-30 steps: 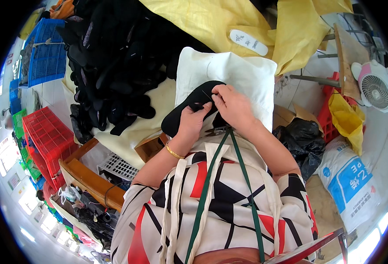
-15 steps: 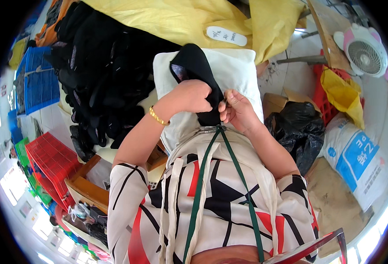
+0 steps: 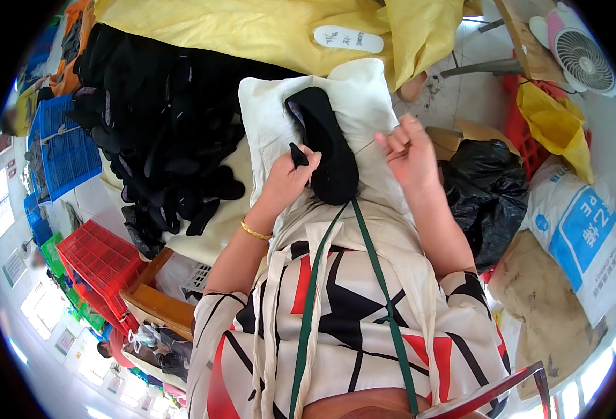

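Left hand [image 3: 288, 178] clamped on the near edge of a black shoe piece [image 3: 325, 143], lying on a white cushion [image 3: 364, 105]. Right hand [image 3: 411, 150] raised just beside, fingers pinched on a thin thread [image 3: 365, 146]. Beyond, black shoe pieces [image 3: 161, 126] heaped, yellow sack [image 3: 252, 28] farther.

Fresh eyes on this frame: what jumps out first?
At centre, the left hand grips a black shoe upper on a white cushion, while the right hand is raised beside it, pulling a thin thread taut. A big heap of black shoe pieces fills the left, with yellow sacking across the top.
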Available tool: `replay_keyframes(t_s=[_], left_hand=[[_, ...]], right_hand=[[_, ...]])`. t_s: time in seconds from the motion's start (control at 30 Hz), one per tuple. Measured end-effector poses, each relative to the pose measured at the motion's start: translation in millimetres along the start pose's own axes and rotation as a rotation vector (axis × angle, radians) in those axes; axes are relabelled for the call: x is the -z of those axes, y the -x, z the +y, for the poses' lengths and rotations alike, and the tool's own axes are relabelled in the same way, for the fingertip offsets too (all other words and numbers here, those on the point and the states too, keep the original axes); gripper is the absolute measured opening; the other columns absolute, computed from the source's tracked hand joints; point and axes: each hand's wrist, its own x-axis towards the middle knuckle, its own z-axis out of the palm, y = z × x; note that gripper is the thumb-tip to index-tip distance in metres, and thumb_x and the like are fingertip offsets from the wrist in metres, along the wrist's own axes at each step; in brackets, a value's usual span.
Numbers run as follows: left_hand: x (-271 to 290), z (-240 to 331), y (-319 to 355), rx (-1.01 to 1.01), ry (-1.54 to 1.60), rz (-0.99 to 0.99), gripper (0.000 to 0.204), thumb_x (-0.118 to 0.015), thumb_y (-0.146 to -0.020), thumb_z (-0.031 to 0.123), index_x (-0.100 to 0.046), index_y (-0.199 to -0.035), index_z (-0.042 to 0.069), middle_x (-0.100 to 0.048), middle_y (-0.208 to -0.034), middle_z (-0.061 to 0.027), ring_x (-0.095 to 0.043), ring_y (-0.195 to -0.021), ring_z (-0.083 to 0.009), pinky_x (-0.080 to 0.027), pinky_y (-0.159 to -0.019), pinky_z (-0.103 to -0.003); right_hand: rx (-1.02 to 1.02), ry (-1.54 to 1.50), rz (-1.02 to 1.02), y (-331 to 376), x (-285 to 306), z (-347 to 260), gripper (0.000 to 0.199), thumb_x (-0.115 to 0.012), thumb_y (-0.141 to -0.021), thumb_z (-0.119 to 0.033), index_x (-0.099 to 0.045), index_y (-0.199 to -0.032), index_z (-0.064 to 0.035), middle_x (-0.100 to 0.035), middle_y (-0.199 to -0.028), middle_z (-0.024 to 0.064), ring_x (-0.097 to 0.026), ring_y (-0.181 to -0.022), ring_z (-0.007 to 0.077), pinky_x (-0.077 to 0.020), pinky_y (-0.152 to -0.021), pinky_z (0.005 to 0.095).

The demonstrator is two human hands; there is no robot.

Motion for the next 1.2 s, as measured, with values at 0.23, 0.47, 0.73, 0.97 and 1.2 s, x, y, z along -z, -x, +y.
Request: replay_keyframes(t_s=[0.23, 0.47, 0.73, 0.97, 1.2], left_hand=[[-7.0, -30.4, 13.6, 0.07, 0.319, -0.049, 0.022, -0.064, -0.097, 0.025, -0.056, -0.099, 0.004, -0.054, -0.079, 0.0013, -0.046, -0.064, -0.0064, -0.039, -0.056, -0.023], [-4.6, -35.7, 23.4, 0.191, 0.693, -0.011, 0.018, -0.062, -0.098, 0.02, -0.059, -0.105, 0.005, -0.064, -0.088, -0.0055, -0.06, -0.071, -0.0115, -0.051, -0.06, -0.023], [-6.8, -43.9, 21.0, 0.215, 0.971, -0.08, 0.017, -0.062, -0.098, 0.02, -0.06, -0.102, 0.004, -0.066, -0.089, -0.0078, -0.064, -0.074, -0.014, -0.053, -0.062, -0.024], [-8.5, -46.0, 22.0, 0.231, 1.004, -0.072, 0.016, -0.061, -0.098, 0.019, -0.06, -0.102, 0.004, -0.067, -0.091, -0.0081, -0.064, -0.074, -0.0138, -0.053, -0.062, -0.024], [-8.5, -45.1, 22.2, 0.245, 1.01, -0.067, 0.015, -0.061, -0.098, 0.018, -0.061, -0.102, 0.004, -0.067, -0.091, -0.0078, -0.064, -0.074, -0.0136, -0.053, -0.062, -0.024]], right_hand=[[0.399, 0.17, 0.113, 0.9, 0.3, -42.4, 0.011, -0.053, -0.102, -0.013, -0.051, -0.092, -0.009, -0.038, -0.068, -0.003, -0.037, -0.059, 0.0094, -0.0531, -0.093, 0.0474], [0.413, 0.522, 0.082, 3.7, -6.0, -10.0, 0.009, -0.054, -0.102, -0.012, -0.057, -0.106, -0.0049, -0.063, -0.082, 0.0027, -0.056, -0.073, 0.0083, -0.0512, -0.083, 0.0316], [-0.118, 1.146, -0.365, 38.7, -21.2, 44.1, 0.01, -0.06, -0.097, -0.014, -0.065, -0.103, -0.0072, -0.063, -0.071, 0.0016, -0.057, -0.056, 0.0078, -0.0452, -0.052, 0.0258], [0.174, 1.413, -0.404, 37.8, -21.2, 55.6, 0.013, -0.059, -0.092, -0.013, -0.066, -0.1, -0.0055, -0.065, -0.076, 0.0169, -0.063, -0.061, 0.0303, -0.0506, -0.059, 0.0355], [0.159, 1.432, -0.409, 37.6, -22.1, 55.3, 0.013, -0.059, -0.092, -0.013, -0.066, -0.099, -0.0057, -0.066, -0.075, 0.0164, -0.064, -0.062, 0.0299, -0.051, -0.059, 0.0357]])
